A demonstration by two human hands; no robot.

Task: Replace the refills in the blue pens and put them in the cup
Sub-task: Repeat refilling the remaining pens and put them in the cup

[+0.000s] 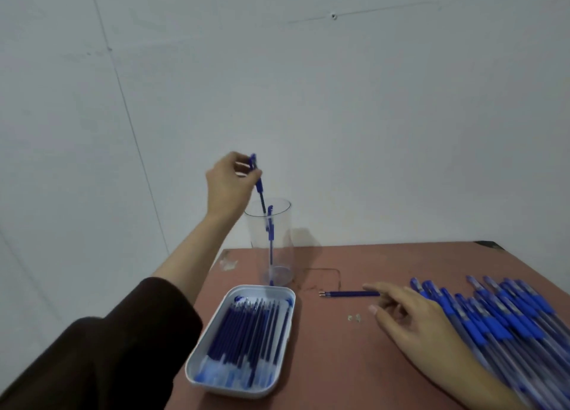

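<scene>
My left hand (227, 185) pinches a blue pen (258, 183) by its capped top, its tip dipping into the mouth of a clear plastic cup (283, 224) at the table's far left. One blue pen (270, 243) stands inside the cup. My right hand (410, 320) rests on the table with fingers spread, beside a pile of blue pens (505, 320) at the right. A loose blue refill (351, 293) lies just beyond its fingertips. A white tray (197, 360) holds several blue refills.
The reddish-brown table (339, 363) stands against a pale wall. Its left edge runs close by the tray and cup. Two small scraps (354, 318) lie near the middle. A dark sleeve covers my left forearm.
</scene>
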